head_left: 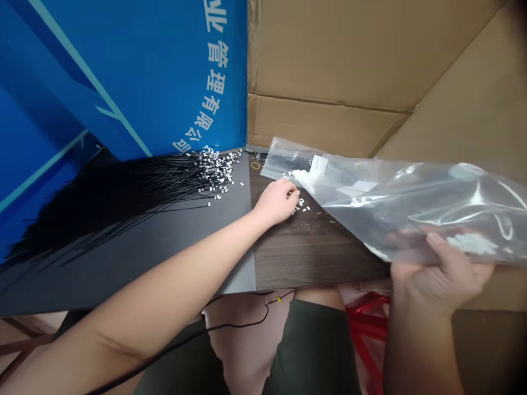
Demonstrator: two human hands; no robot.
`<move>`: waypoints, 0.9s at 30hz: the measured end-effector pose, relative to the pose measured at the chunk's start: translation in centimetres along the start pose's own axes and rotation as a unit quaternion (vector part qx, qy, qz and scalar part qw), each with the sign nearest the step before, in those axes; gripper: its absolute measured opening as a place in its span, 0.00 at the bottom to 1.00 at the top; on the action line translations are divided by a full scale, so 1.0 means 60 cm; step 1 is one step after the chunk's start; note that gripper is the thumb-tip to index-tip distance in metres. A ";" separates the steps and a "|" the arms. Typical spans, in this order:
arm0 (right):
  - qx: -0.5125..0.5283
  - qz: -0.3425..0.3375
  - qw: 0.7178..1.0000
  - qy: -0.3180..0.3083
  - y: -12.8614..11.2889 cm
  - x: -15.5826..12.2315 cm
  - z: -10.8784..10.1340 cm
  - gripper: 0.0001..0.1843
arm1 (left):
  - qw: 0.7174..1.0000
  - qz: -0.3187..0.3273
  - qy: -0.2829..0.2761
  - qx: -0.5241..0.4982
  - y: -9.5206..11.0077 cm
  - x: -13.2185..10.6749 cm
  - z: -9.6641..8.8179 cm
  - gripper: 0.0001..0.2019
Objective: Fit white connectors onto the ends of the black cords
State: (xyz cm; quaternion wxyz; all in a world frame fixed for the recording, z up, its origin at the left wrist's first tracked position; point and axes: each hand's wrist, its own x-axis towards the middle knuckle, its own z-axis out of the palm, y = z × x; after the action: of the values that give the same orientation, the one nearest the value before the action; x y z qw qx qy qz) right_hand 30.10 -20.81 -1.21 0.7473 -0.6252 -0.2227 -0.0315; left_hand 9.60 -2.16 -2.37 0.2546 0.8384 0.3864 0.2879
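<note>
A large clear plastic bag point(411, 192) with small white pieces inside lies slanted across the right of the view. My right hand point(444, 274) is closed on its lower edge, thumb on top. My left hand point(280, 200) is on the tabletop just left of the bag, its fingers curled; whatever is between the fingertips is hidden. Loose small white pieces point(302, 207) lie beside those fingers, and more white pieces point(302, 175) lie in or by the bag's near corner.
To the left, a thick bundle of black wires point(102, 192) ends in many white connectors point(216, 167) on a dark grey surface point(197, 219). A yellow ring point(255, 165) lies at the back of the wood-grain tabletop point(313, 258). Behind stand a blue panel point(144, 66) and cardboard point(329, 55).
</note>
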 end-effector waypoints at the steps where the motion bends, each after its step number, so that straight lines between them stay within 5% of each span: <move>1: 0.032 0.014 0.999 -0.012 0.000 -0.004 -0.004 0.17 | 1.000 0.004 -0.004 0.011 0.001 -0.001 0.000 0.10; 3: 0.125 0.037 0.991 -0.036 0.001 -0.015 -0.011 0.20 | 0.999 0.006 -0.007 0.035 0.004 -0.003 0.000 0.10; 12: 0.172 0.145 0.974 -0.039 -0.003 -0.040 -0.026 0.20 | 0.991 -0.012 0.013 0.133 0.017 -0.011 -0.001 0.20; 19: 0.162 0.168 0.971 -0.044 -0.003 -0.043 -0.024 0.21 | 0.982 -0.125 0.009 0.140 0.031 0.020 -0.032 0.18; 24: 0.131 0.159 0.976 -0.066 0.013 -0.047 -0.029 0.26 | 0.964 -0.221 -0.075 0.130 0.044 0.061 -0.046 0.22; 27: 0.098 0.161 0.979 -0.075 0.019 -0.043 -0.039 0.27 | 0.956 -0.241 -0.079 0.148 0.043 0.078 -0.038 0.27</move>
State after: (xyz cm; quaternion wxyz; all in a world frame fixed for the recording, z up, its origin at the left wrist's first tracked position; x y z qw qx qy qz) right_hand 28.86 -23.36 -3.50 0.7813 -0.5772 -0.1766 0.1586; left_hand 11.84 0.51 2.28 0.2195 0.7689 0.5937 0.0902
